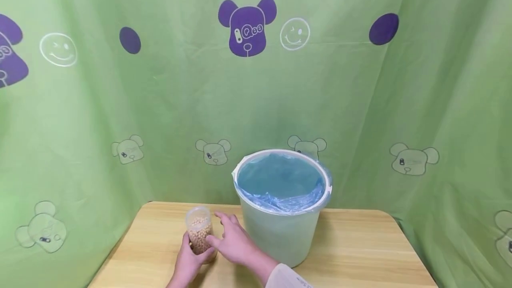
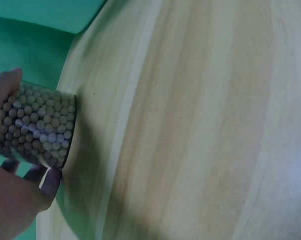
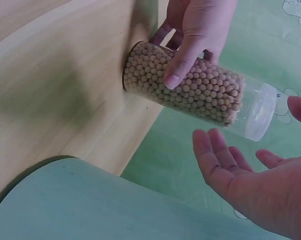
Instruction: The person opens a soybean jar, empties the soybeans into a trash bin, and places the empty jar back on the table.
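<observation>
A clear cylindrical jar (image 3: pixel 203 92) holds small round beige balls that fill most of it, and a translucent white lid (image 3: pixel 261 112) caps it. My left hand (image 1: pixel 188 259) grips the jar around its lower half, thumb on one side and fingers on the other. In the left wrist view the jar's base stands at the wooden tabletop (image 2: pixel 190 125). Beside the jar, my right hand (image 1: pixel 236 240) has its fingers spread and holds nothing. Its fingertips (image 3: pixel 203 140) are close to the lid end, with a gap showing in the right wrist view.
A pale green bucket (image 1: pixel 280 239) stands on the table just right of my hands, lined with a thin blue plastic bag (image 1: pixel 288 201) folded over its rim. Green curtains (image 1: pixel 172 101) with printed bear heads hang behind and along both sides of the table.
</observation>
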Tool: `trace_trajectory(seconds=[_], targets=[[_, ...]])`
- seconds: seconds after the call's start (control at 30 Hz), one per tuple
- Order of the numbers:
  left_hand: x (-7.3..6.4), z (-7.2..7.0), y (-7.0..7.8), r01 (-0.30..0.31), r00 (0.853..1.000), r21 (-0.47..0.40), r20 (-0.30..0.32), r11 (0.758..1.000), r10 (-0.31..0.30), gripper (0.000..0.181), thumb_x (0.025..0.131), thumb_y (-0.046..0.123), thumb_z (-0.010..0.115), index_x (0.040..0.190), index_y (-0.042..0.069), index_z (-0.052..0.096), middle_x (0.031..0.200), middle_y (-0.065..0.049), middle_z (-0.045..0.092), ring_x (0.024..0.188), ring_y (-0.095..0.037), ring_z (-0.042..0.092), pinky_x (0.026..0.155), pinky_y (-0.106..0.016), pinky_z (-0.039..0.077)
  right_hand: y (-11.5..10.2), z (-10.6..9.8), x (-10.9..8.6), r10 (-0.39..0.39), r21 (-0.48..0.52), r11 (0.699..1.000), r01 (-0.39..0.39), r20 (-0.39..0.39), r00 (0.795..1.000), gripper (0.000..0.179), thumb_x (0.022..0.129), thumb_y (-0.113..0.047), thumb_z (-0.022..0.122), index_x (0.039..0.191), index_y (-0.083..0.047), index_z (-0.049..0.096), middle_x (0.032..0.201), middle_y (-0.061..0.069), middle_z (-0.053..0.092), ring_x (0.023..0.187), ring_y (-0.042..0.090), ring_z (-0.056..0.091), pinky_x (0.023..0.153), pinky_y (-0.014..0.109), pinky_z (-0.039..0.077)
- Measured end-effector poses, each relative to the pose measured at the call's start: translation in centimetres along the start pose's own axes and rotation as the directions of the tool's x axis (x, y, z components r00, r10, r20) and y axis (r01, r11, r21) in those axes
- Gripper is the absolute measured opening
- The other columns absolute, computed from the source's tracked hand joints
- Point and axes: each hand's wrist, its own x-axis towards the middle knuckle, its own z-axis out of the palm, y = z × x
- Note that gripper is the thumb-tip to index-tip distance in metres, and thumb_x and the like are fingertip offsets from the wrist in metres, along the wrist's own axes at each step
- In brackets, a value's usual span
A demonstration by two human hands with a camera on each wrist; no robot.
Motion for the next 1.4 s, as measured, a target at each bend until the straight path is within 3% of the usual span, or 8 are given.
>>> trace_trajectory(seconds=[0.3, 0.5, 0.83, 0.93, 1.13, 1.2, 1.3, 1.4], targets=[[-2.3, 0.1, 1.4, 0.016, 1.0, 0.068, -0.014, 0.998, -0.015, 0.093, 0.076, 0.033, 0.099, 0.15, 0.003, 0.051, 0.142, -0.027, 0.068, 0.133, -0.046, 0.066, 0.114, -0.067, 0.052, -0.8, 0.3, -0.5, 0.024, 0.066, 0.998, -0.023, -0.019, 1.0, 0.095, 0.089, -0.045, 0.086, 0.163, -0.003, 0.044, 0.149, 0.025, 0.055, 0.129, 0.045, 0.065, 0.113, 0.067, 0.054], [-3.6, 0.4, 2.8, -0.008, 1.0, 0.13, -0.025, 0.991, 0.011, 0.1, 0.073, 0.034, 0.101, 0.153, 0.002, 0.051, 0.143, -0.029, 0.065, 0.13, -0.049, 0.065, 0.112, -0.068, 0.053, -1.6, -0.6, -0.6, 0.019, 0.017, 1.0, -0.018, -0.051, 0.998, 0.088, 0.087, -0.05, 0.087, 0.155, -0.003, 0.054, 0.131, 0.017, 0.059, 0.112, 0.032, 0.068, 0.101, 0.06, 0.062], [-6.0, -0.9, 2.8, -0.107, 0.968, 0.391, -0.17, 0.914, 0.186, 0.096, 0.062, 0.031, 0.105, 0.144, 0.006, 0.061, 0.129, -0.026, 0.064, 0.116, -0.046, 0.062, 0.098, -0.065, 0.057, -1.5, -1.4, -1.7, 0.065, -0.03, 0.997, -0.065, -0.006, 0.998, 0.093, 0.083, -0.057, 0.089, 0.149, -0.001, 0.057, 0.143, 0.025, 0.058, 0.122, 0.045, 0.066, 0.104, 0.069, 0.058], [-6.8, -1.2, 2.4, -0.165, 0.939, 0.453, -0.199, 0.876, 0.28, 0.095, 0.057, 0.034, 0.106, 0.138, 0.007, 0.066, 0.127, -0.022, 0.066, 0.112, -0.041, 0.06, 0.092, -0.054, 0.055, -1.3, -1.6, -2.1, 0.077, -0.011, 0.997, -0.077, 0.008, 0.997, 0.085, 0.085, -0.056, 0.087, 0.147, -0.005, 0.058, 0.139, 0.023, 0.061, 0.12, 0.044, 0.067, 0.102, 0.068, 0.059], [-8.2, -1.4, 1.1, -0.291, 0.806, 0.577, -0.283, 0.763, 0.521, 0.09, 0.043, 0.035, 0.105, 0.123, 0.01, 0.072, 0.111, -0.016, 0.064, 0.101, -0.025, 0.053, 0.081, -0.036, 0.039, -0.9, -2.0, -3.3, 0.127, 0.182, 0.973, -0.145, 0.106, 0.986, 0.063, 0.089, -0.038, 0.083, 0.141, -0.011, 0.061, 0.125, 0.019, 0.058, 0.08, 0.026, 0.066, 0.065, 0.04, 0.06], [-8.6, -1.4, 1.0, -0.299, 0.787, 0.572, -0.305, 0.764, 0.536, 0.09, 0.041, 0.035, 0.105, 0.12, 0.011, 0.072, 0.109, -0.016, 0.063, 0.1, -0.024, 0.053, 0.081, -0.036, 0.04, -0.8, -2.2, -3.6, 0.141, 0.262, 0.949, -0.176, 0.145, 0.979, 0.062, 0.088, -0.032, 0.084, 0.14, -0.01, 0.06, 0.122, 0.017, 0.056, 0.07, 0.022, 0.062, 0.057, 0.031, 0.053], [-9.1, -1.2, 1.2, -0.303, 0.787, 0.548, -0.318, 0.78, 0.529, 0.089, 0.04, 0.033, 0.106, 0.119, 0.01, 0.07, 0.108, -0.013, 0.068, 0.097, -0.027, 0.061, 0.08, -0.041, 0.051, -0.7, -2.5, -4.1, 0.156, 0.305, 0.93, -0.207, 0.182, 0.971, 0.063, 0.088, -0.031, 0.086, 0.14, -0.008, 0.059, 0.12, 0.015, 0.056, 0.069, 0.021, 0.06, 0.056, 0.028, 0.049], [-9.3, -1.1, 1.5, -0.354, 0.773, 0.556, -0.278, 0.752, 0.57, 0.089, 0.042, 0.03, 0.105, 0.118, 0.003, 0.067, 0.104, -0.013, 0.075, 0.09, -0.031, 0.071, 0.081, -0.051, 0.061, -0.5, -2.9, -4.6, 0.155, 0.307, 0.928, -0.21, 0.194, 0.969, 0.065, 0.09, -0.036, 0.086, 0.141, -0.005, 0.058, 0.121, 0.016, 0.055, 0.068, 0.021, 0.06, 0.055, 0.028, 0.049]])
